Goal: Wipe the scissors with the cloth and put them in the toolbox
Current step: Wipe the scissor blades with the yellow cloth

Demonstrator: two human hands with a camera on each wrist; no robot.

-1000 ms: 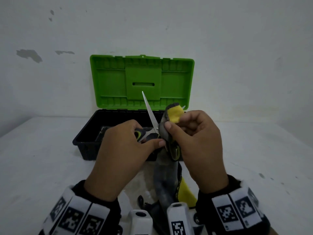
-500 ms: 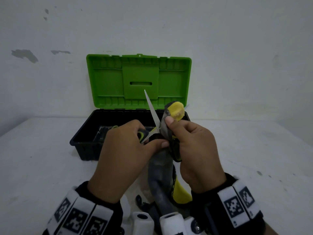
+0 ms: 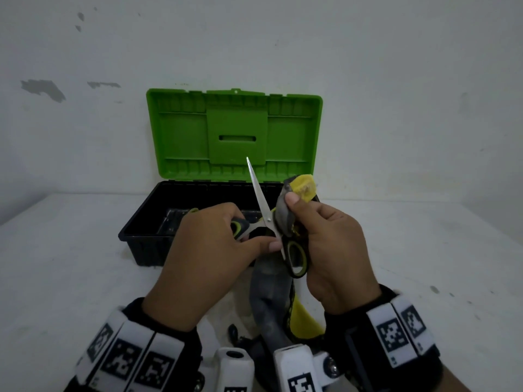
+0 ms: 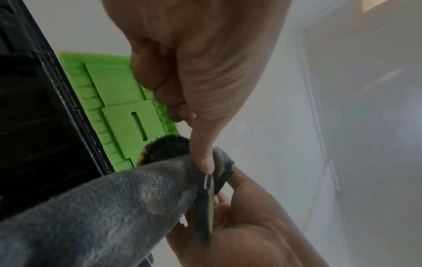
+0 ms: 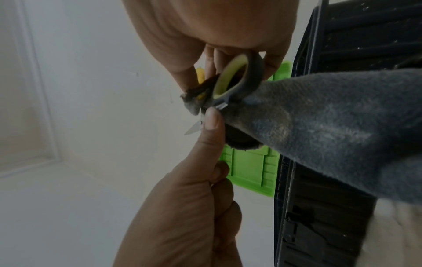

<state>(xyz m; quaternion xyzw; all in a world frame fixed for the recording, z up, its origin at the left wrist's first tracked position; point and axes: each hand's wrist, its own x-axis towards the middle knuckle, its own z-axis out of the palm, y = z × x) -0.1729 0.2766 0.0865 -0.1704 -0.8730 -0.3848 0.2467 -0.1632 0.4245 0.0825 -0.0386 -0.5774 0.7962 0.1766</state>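
The scissors point(image 3: 259, 199) are spread open above the table, with grey and green handles. My left hand point(image 3: 249, 236) grips one handle, its thumb near the pivot. One bare blade points up in front of the green lid point(image 3: 235, 131). My right hand point(image 3: 294, 210) pinches the grey and yellow cloth point(image 3: 283, 219) round the other blade, thumb on top. The cloth's tail hangs down to the table. The second handle loop point(image 5: 239, 81) lies against my right palm. In the left wrist view the cloth point(image 4: 102, 207) covers that blade, and the scissors point(image 4: 206, 207) show edge-on.
The black toolbox point(image 3: 135, 236) stands open just behind my hands, its lid upright against the white wall. Some dark items point(image 3: 175, 219) lie inside at the left. White tabletop point(image 3: 70, 278) stretches out on both sides.
My right thumb and the cloth have slid slightly up and to the right along the wrapped blade. The left hand keeps the scissors open in nearly the same place.
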